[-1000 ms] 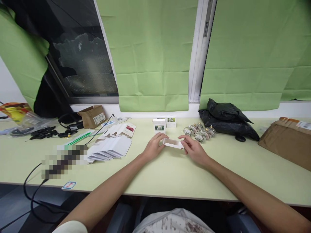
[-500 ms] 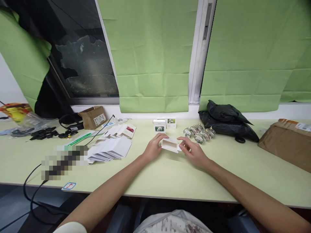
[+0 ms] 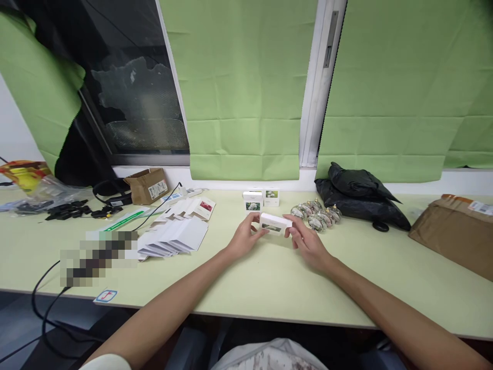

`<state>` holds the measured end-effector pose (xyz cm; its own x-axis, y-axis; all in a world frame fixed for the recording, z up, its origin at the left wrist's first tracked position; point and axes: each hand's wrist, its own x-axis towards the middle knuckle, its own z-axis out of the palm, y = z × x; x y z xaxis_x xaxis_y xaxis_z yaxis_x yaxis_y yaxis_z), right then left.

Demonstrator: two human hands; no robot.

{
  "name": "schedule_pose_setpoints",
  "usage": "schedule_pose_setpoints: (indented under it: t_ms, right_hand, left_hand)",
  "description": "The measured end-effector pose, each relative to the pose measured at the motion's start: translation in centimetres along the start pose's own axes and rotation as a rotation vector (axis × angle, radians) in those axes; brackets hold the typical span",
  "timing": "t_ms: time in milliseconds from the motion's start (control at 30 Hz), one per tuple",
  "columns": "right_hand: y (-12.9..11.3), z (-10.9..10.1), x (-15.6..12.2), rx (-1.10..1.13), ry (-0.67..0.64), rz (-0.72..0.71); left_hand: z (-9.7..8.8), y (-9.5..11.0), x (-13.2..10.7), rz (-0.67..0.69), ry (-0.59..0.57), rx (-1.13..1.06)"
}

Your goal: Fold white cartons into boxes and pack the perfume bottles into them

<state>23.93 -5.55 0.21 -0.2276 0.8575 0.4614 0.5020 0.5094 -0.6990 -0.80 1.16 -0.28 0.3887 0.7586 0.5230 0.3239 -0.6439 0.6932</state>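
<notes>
Between my hands is a small white cardboard box (image 3: 276, 223) with a printed picture on its side, held above the table. My left hand (image 3: 246, 236) grips its left end, thumb in front. My right hand (image 3: 306, 241) has its fingers closed on the right end. Just beyond stand two more small boxes: a white box with a flower picture (image 3: 253, 201) and another white box (image 3: 271, 197) to its right. Several round glass bottles with gold-coloured tops (image 3: 318, 215) lie behind my right hand.
Flat folded white cartons (image 3: 179, 236) lie in a fanned pile on the left. Farther left are an opened brown carton (image 3: 147, 186), black cables and a blurred dark object (image 3: 100, 257). A black plastic bag (image 3: 358, 198) and a large brown parcel (image 3: 454, 231) sit on the right.
The box in my hands has turned: its open side faced me before, and now its printed side does. My right fingers have shifted along its right end.
</notes>
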Motion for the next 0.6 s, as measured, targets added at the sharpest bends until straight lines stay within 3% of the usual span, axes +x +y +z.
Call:
schedule_pose_setpoints:
  t_ms: [200,400,500,600]
  right_hand:
    - [1.7,0.9,0.9,-0.019,0.063,0.119]
    - [4.1,1.2,1.5,-0.097,0.015,0.085]
    - [4.6,0.9,1.7,-0.129,0.039,0.124]
    - [5.1,0.8,1.8,-0.171,0.064,0.173]
  left_hand:
    - [0.7,-0.1,0.0,-0.086,-0.080,-0.148]
    - [0.9,-0.4,-0.1,-0.084,-0.157,-0.102]
    - [-1.3,0.4,0.4,0.007,-0.169,0.110]
    - [-5.6,1.3,0.7,0.047,-0.070,0.537]
